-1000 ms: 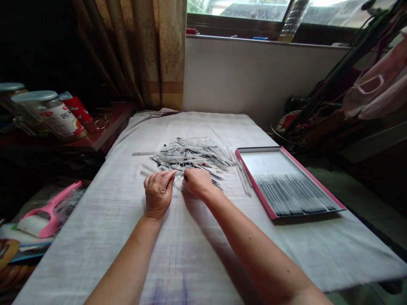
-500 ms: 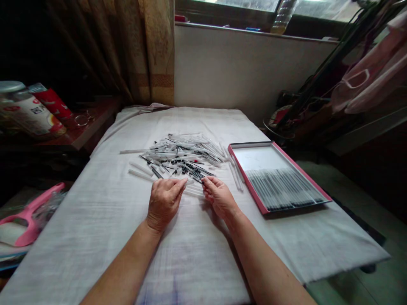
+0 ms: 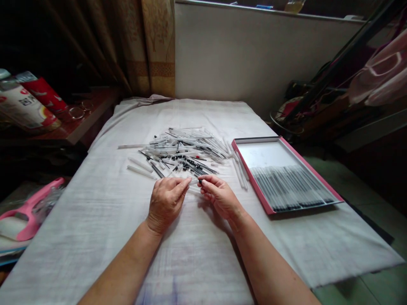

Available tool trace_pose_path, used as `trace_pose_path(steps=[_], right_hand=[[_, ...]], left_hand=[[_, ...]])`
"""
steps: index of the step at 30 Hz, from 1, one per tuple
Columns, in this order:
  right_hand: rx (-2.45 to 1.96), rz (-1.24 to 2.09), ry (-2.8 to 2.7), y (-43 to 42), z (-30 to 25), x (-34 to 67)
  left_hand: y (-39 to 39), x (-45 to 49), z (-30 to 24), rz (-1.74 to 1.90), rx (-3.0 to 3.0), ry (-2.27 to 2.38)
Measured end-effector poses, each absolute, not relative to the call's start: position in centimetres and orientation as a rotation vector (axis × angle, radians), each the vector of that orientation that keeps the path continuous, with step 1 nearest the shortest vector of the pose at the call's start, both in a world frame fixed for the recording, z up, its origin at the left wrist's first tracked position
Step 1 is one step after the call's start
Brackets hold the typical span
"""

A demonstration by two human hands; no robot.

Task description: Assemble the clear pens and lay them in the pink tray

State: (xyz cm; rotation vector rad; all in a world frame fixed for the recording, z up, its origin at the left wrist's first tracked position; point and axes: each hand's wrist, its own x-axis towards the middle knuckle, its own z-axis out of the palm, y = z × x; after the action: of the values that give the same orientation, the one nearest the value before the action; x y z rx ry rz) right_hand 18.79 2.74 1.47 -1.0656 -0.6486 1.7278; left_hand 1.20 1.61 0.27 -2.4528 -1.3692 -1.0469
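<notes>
The cloth-covered bench (image 3: 95,237) carries a heap of pen parts (image 3: 184,152) mid-far and a pink tray (image 3: 267,154) of pens on the right

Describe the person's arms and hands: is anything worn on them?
The left forearm and the right forearm are bare to the picture's edge; no sleeve shows. The left hand and the right hand wear no gloves, and no ring, watch or bracelet is visible.
</notes>
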Motion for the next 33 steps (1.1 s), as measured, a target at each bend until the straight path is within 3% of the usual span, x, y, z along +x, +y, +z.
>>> trace_pose_path(steps=[33], right_hand=[[-1.055, 1.580, -0.842, 2.78, 1.09, 18.89]], left_hand=[[1.55, 0.95, 0.36, -1.077, -2.433, -1.413]])
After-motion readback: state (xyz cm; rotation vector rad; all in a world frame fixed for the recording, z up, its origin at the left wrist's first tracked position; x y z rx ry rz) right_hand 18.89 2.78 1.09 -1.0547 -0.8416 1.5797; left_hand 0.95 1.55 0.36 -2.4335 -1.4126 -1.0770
